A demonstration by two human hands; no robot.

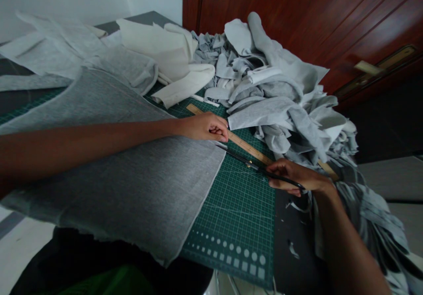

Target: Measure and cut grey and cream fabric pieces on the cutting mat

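Note:
A large grey fabric sheet lies over the green cutting mat. My left hand is closed, pinching the fabric's far right corner. My right hand grips the black handles of a pair of scissors, whose blades point left toward that corner. A wooden ruler lies on the mat just behind the scissors, running diagonally.
A heap of grey fabric scraps fills the back right and spills down the right edge. Folded cream cloth and more grey pieces lie at the back. A dark wooden door stands behind.

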